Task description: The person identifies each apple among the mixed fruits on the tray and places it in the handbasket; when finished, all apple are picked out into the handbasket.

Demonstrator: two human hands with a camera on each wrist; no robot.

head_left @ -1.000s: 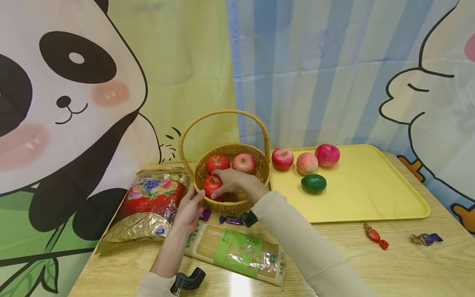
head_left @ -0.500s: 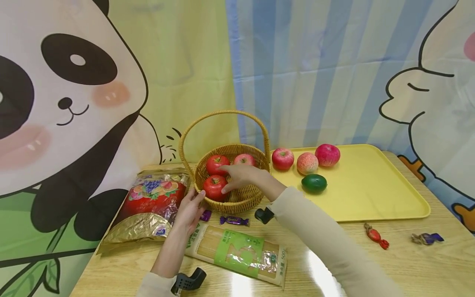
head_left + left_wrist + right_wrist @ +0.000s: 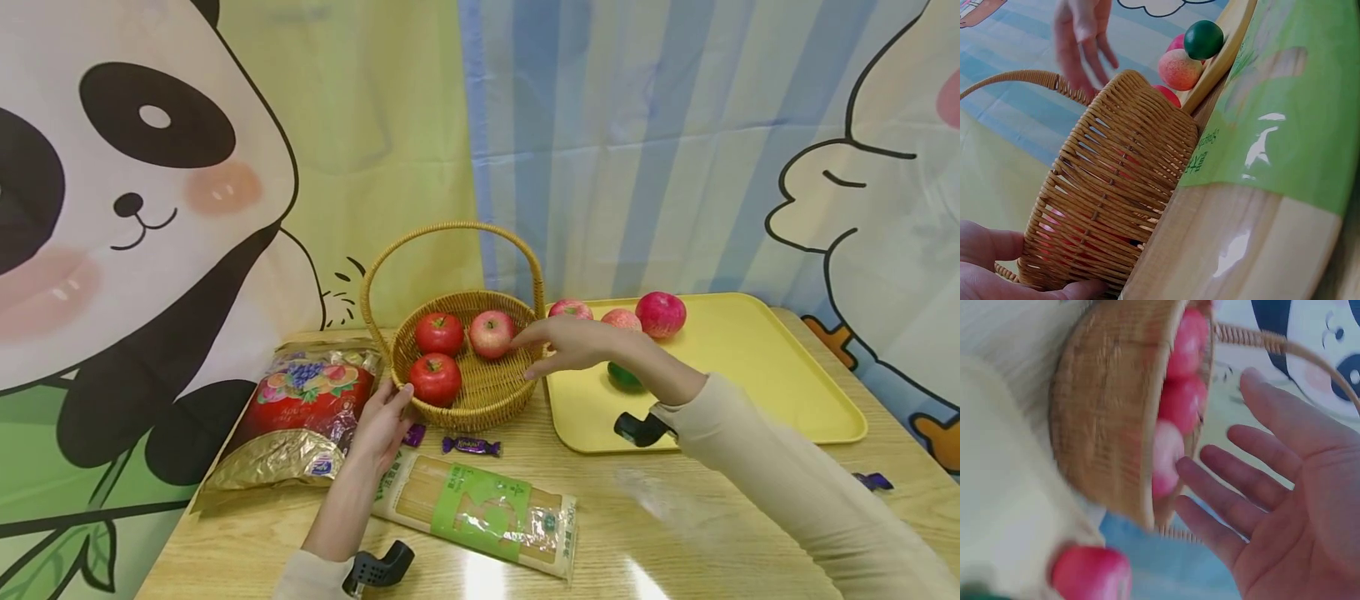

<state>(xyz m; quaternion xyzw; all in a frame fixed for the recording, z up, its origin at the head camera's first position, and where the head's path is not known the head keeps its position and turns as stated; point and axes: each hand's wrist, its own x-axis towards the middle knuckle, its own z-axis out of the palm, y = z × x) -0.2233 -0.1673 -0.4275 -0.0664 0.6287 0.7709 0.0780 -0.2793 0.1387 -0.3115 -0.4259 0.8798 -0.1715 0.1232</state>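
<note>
A wicker basket (image 3: 480, 414) with a tall handle holds two red apples (image 3: 435, 380) and a paler pink apple (image 3: 492, 334). My left hand (image 3: 381, 425) grips its left front rim; in the left wrist view, thumb and finger pinch the basket's edge. Over the basket's right rim hovers my right hand (image 3: 581, 343), fingers spread and holding nothing. The right wrist view shows that palm (image 3: 1316, 506) facing the basket. On the yellow tray (image 3: 750, 375) are a pink-red apple (image 3: 568, 308), a peach (image 3: 622, 318), a deep pink round fruit (image 3: 660, 314) and a green oval fruit (image 3: 624, 377), partly covered by my right hand.
A red and gold candy bag (image 3: 315, 392) lies left of the basket. In front is a pack of dry noodles (image 3: 480, 508), with purple wrapped candies (image 3: 471, 447) between it and the basket. Another purple candy (image 3: 873, 481) shows beyond my right sleeve. A curtain hangs behind the table.
My right hand has let go of the front red apple in the basket and moved right, out over the rim. The left hand stays at the rim. My right sleeve now hides the red candy.
</note>
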